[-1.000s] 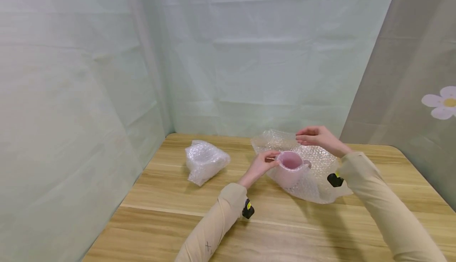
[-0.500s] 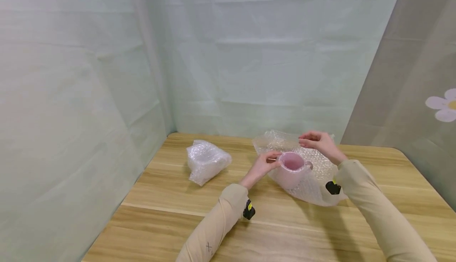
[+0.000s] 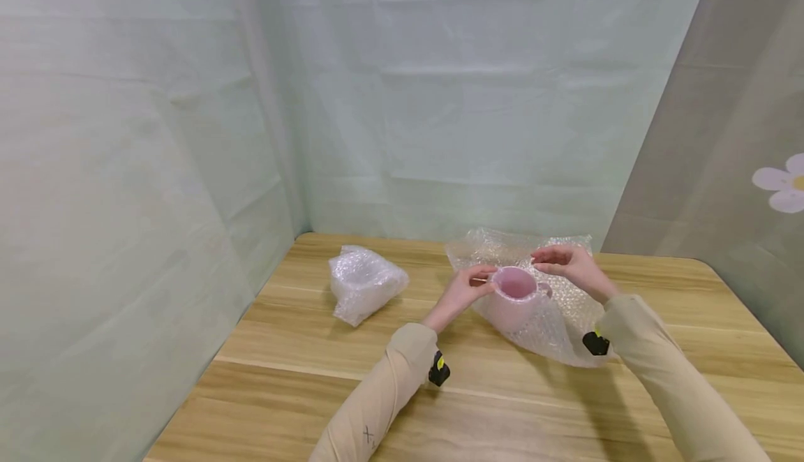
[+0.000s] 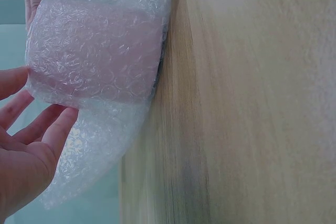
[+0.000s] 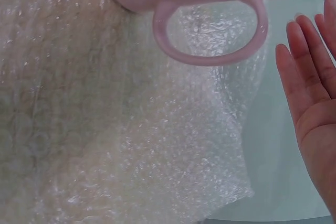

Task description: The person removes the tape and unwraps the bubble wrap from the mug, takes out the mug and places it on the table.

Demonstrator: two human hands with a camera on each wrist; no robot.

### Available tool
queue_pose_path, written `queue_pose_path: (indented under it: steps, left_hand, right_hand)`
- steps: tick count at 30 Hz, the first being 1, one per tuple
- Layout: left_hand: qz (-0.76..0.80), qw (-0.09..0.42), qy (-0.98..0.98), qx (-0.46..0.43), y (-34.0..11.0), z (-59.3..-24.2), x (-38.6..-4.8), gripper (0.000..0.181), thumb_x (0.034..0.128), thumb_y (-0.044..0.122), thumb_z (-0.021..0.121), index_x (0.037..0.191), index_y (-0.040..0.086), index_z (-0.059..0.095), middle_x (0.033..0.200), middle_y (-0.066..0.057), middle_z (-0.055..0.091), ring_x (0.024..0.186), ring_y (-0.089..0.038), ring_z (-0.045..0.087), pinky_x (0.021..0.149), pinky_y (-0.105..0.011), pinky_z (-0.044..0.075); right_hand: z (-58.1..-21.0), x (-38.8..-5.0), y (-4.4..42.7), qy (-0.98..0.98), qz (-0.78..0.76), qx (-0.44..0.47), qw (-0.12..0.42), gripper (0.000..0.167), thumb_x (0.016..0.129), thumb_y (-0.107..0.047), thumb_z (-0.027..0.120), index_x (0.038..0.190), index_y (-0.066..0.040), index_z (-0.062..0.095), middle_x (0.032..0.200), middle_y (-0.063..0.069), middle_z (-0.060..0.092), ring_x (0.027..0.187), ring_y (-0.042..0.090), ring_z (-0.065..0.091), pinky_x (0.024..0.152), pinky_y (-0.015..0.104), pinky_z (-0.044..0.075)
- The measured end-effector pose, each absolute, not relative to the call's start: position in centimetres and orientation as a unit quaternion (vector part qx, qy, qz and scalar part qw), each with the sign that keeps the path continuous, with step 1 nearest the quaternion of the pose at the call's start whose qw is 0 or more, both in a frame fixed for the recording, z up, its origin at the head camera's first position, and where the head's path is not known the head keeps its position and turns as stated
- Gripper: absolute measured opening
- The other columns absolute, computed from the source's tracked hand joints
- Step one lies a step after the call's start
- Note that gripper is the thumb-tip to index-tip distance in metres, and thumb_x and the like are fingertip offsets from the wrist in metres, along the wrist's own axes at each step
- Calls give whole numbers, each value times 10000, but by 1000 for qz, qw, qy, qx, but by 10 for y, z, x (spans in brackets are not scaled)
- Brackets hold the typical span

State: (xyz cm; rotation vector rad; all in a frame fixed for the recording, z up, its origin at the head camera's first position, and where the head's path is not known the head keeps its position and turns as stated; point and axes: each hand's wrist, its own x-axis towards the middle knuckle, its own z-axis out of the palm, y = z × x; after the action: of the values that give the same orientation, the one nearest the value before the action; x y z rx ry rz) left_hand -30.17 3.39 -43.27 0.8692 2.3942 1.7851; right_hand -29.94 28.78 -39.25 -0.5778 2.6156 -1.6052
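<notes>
A pink mug (image 3: 516, 283) stands upright on an opened sheet of bubble wrap (image 3: 548, 336). Part of the sheet is folded over the mug's near and left side; in the left wrist view this wrap (image 4: 97, 51) covers the pink wall. On the right, the mug's handle (image 5: 211, 59) sticks out uncovered. My left hand (image 3: 461, 290) pinches the wrap's edge at the left of the rim, thumb and fingertips on the plastic. Just above and right of the rim hovers my right hand (image 3: 574, 266); in the right wrist view its fingers (image 5: 304, 59) are extended, touching nothing.
A second bundle of bubble wrap (image 3: 366, 286) lies to the left on the wooden table (image 3: 301, 378); what is inside cannot be seen. Pale fabric (image 3: 471, 113) hangs behind the table, and a grey-brown one with a flower (image 3: 710, 134) at the right.
My right hand has come down and slightly right, nearer the mug's rim. The near right edge of the wrap has shifted a little. My left hand keeps its place.
</notes>
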Motion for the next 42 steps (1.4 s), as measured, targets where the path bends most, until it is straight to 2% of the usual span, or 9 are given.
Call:
queue_pose_path:
  steps: [3, 8, 10, 16, 23, 29, 34, 38, 42]
  left_hand:
    - [572, 16, 772, 276, 33, -432, -302, 347, 843, 103, 643, 1175, 25, 578, 1127, -107, 587, 968, -191, 565, 794, -247, 452]
    - [572, 13, 772, 278, 33, -433, -303, 346, 839, 99, 647, 1169, 22, 581, 1127, -109, 586, 960, -195, 568, 787, -246, 455]
    - [570, 11, 772, 279, 33, -434, -303, 347, 840, 103, 646, 1171, 23, 580, 1130, -106, 585, 960, -193, 567, 784, -246, 456]
    - [567, 14, 775, 279, 34, -435, -304, 357, 844, 126, 646, 1180, 27, 576, 1137, -96, 583, 966, -185, 565, 791, -246, 452]
    - [571, 14, 773, 277, 34, -435, -303, 352, 846, 135, 646, 1176, 32, 580, 1125, -84, 588, 965, -181, 563, 796, -251, 449]
    - [571, 20, 773, 275, 33, -435, -302, 358, 845, 135, 648, 1181, 35, 578, 1113, -90, 592, 955, -181, 567, 790, -249, 453]
    - [574, 27, 772, 272, 33, -436, -302, 363, 849, 135, 643, 1191, 35, 571, 1119, -97, 587, 967, -187, 561, 793, -249, 452]
    - [579, 27, 768, 271, 33, -436, -303, 354, 854, 118, 635, 1190, 28, 567, 1123, -104, 582, 974, -198, 555, 795, -252, 450]
    - [578, 19, 768, 274, 33, -434, -302, 341, 855, 99, 630, 1181, 18, 569, 1118, -114, 581, 969, -218, 555, 794, -258, 451]
  right_hand:
    - [-397, -299, 289, 830, -522, -195, 16, 416, 843, -133, 647, 1177, 82, 524, 1102, 219, 573, 947, 179, 581, 827, 304, 443]
    - [-407, -298, 292, 825, -525, -207, 44, 434, 847, -138, 635, 1214, 56, 508, 1142, 192, 563, 994, 201, 562, 883, 449, 395]
    - [-411, -298, 294, 821, -526, -218, 50, 434, 850, -133, 629, 1221, 54, 504, 1156, 190, 556, 1012, 223, 553, 867, 486, 395]
    - [-421, -298, 295, 813, -522, -252, 50, 432, 874, -110, 595, 1247, 70, 472, 1193, 191, 533, 1055, 248, 524, 816, 434, 440]
    - [-422, -293, 293, 815, -518, -250, 67, 407, 905, -137, 556, 1285, -11, 481, 1242, 145, 510, 1105, 237, 483, 824, 464, 407]
    - [-423, -290, 292, 803, -526, -266, 84, 420, 916, -101, 529, 1311, 12, 437, 1274, 179, 470, 1143, 300, 441, 822, 440, 408]
    - [-423, -291, 291, 810, -521, -254, 86, 440, 910, -121, 544, 1322, -11, 435, 1279, 150, 473, 1142, 246, 450, 817, 396, 416]
    - [-422, -293, 289, 816, -516, -244, 87, 427, 902, -133, 560, 1306, -31, 468, 1260, 125, 497, 1132, 242, 458, 808, 417, 420]
    - [-420, -292, 289, 821, -514, -231, 95, 419, 906, -153, 557, 1303, -46, 477, 1264, 113, 496, 1160, 272, 426, 870, 474, 377]
